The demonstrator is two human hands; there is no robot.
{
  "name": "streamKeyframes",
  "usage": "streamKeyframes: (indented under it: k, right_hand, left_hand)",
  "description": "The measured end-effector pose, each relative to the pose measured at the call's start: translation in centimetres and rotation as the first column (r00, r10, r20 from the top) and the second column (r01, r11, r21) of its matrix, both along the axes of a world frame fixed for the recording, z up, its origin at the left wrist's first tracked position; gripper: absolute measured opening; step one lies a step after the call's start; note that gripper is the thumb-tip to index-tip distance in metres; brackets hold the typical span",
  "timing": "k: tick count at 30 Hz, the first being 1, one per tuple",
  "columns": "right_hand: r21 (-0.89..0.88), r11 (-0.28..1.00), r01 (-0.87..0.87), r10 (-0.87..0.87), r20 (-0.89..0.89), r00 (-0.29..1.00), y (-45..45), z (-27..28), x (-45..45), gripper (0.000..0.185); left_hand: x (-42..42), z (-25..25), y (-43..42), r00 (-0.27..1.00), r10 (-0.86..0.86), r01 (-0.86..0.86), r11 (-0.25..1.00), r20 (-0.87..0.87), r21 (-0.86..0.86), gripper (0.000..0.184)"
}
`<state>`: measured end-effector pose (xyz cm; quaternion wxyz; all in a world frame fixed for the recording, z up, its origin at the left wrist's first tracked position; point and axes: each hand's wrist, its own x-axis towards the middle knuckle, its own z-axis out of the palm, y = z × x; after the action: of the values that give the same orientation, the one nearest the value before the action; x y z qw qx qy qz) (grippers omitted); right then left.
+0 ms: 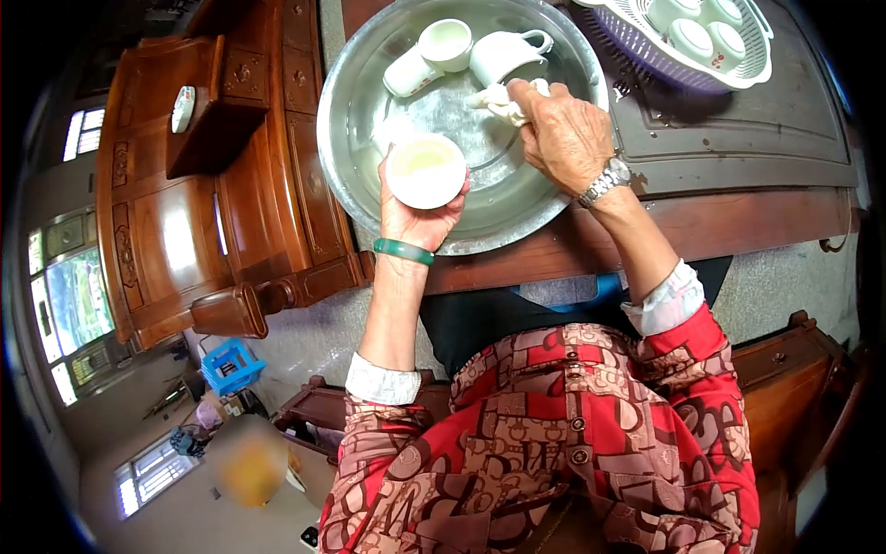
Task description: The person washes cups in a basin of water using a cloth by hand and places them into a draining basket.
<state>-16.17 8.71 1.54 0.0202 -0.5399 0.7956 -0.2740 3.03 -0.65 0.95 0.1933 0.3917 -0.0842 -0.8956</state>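
My left hand (420, 220) holds a small white cup (425, 172) over the near left part of a large metal basin (337, 152). The cup's round opening faces up toward me. In my right hand (565, 129) a crumpled white cloth (503, 103) is pinched, above the basin's right side. Water stands in the basin. At its far side lie a white cup on its side (408, 74), another white cup (445, 46) and a white pitcher with a handle (506, 57). A further pale shape beside my left fingers is partly hidden.
A white and purple plastic basket (637, 46) with several upturned white cups (690, 37) stands right of the basin on the dark tabletop (738, 138). A carved wooden bench (185, 212) is at left. A blue crate (231, 367) sits on the floor.
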Motion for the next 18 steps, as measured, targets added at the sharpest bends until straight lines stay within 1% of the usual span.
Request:
streamKeyframes:
  k: [2,6,8,14,16,18]
  right_hand:
    - [0.001,1.0,0.002,-0.002,-0.007,1.0,0.0,0.04,0.02,0.025]
    - [0.027,1.0,0.002,-0.002,-0.002,1.0,-0.02,0.24,-0.02,0.025]
    - [0.031,1.0,0.002,-0.001,-0.006,1.0,-0.06,0.18,-0.06,0.025]
    - [0.019,1.0,-0.008,0.008,0.021,1.0,0.12,0.36,-0.15,0.025]
    - [-0.004,1.0,-0.004,0.005,0.019,1.0,0.13,0.52,-0.09,0.019]
    - [-0.015,1.0,-0.005,0.006,0.02,1.0,0.14,0.42,-0.11,0.019]
  left_hand:
    - [-0.5,0.6,0.48,0.998,0.041,-0.038,0.998,0.044,-0.058,0.061]
    - [-0.39,0.28,0.13,0.997,0.058,-0.058,0.998,0.05,-0.004,0.06]
    - [-0.42,0.02,-0.03,0.993,0.109,-0.112,0.991,0.046,0.071,0.059]
    - [-0.66,0.1,0.03,0.992,0.11,-0.112,0.993,0.057,0.041,0.059]
    - [-0.62,-0.01,0.01,0.992,0.116,-0.118,0.992,0.054,0.045,0.059]
    - [-0.66,-0.03,0.05,0.991,0.122,-0.125,0.991,0.052,0.049,0.059]
